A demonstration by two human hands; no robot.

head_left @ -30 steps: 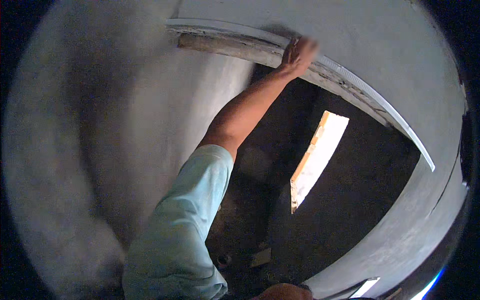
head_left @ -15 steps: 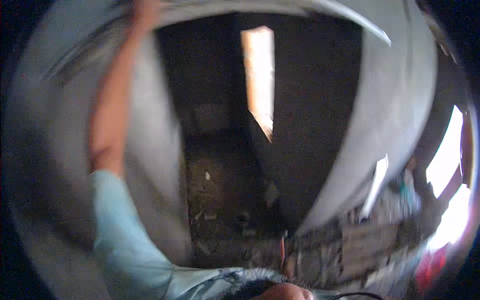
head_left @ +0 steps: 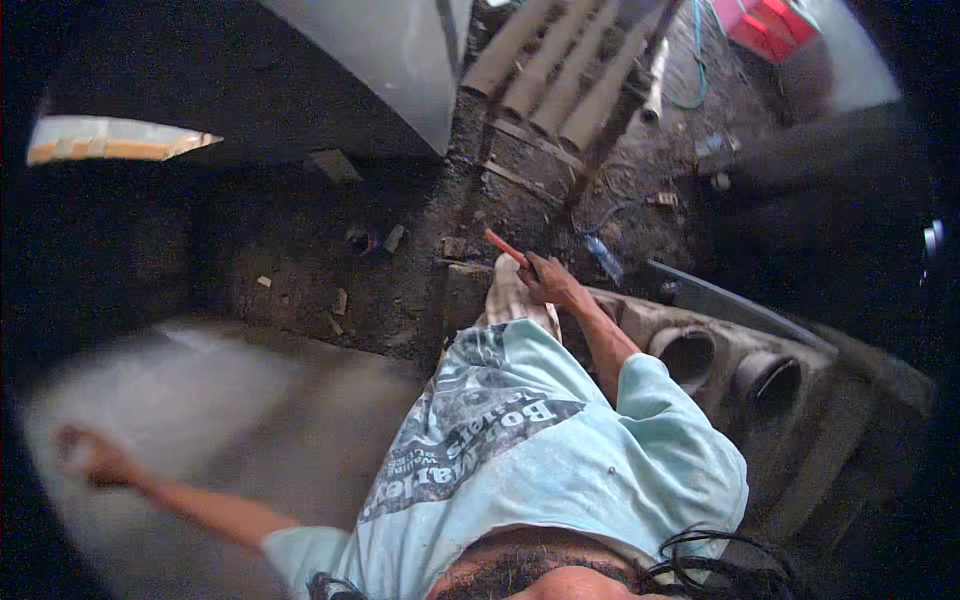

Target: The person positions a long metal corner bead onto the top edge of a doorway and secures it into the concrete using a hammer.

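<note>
My left arm stretches out to the left, and my left hand (head_left: 103, 458) is in front of a pale grey wall panel (head_left: 280, 400). Blur smears its fingers, so whether it touches the panel or holds anything is unclear. Close in front of my body, my right hand (head_left: 547, 279) is closed around a slim orange-red stick-like tool (head_left: 506, 246). One end of it points forward and left, and the rest is hidden in my grip.
Several long pipes (head_left: 530, 70) lie ahead on dark, littered ground. Open-ended round pipes (head_left: 684, 356) sit beside my right arm, near a clear plastic bottle (head_left: 604, 259). A red crate (head_left: 770, 28) and a blue hose (head_left: 699, 85) are at the far right.
The view has swung round and down. My left arm, earlier stretched upward in the picture, now reaches out sideways. My right hand with the orange-red tool has come clearly into view.
</note>
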